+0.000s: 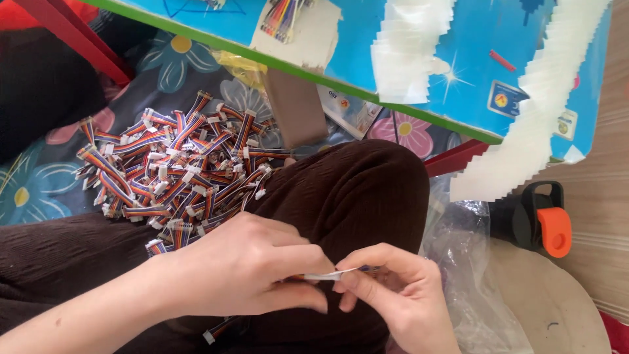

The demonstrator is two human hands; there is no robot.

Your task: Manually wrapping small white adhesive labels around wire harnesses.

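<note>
Nearest the camera, over the brown knee (354,190), both hands meet on one cable (327,275). The left hand (242,269) has its fingers curled together, thumb and fingertips pinching the cable at its near end; the right hand (400,295) pinches a white strip (341,273) at the cable's other end between thumb and forefinger. Most of the cable is hidden under the fingers; what shows lies roughly level, its long axis running left to right between the two grips. Another cable (219,330) with a white plug pokes out below the left hand, slanting down-left against the knee.

Right of the knee lies a crumpled clear bag (458,255) on a pale round board (557,308), and beyond it a black bottle (534,216) with an orange cap, on its side.

Left of the knee, farther off, a heap of cables (173,164), rainbow-striped with white plugs, spreads over a flowered cloth (39,190), touching the knee's edge.

Beyond the knee stands a blue table (472,59) with a green rim; rows of white strips (537,111) hang from its top, and a brown leg (295,105) drops toward the heap.
</note>
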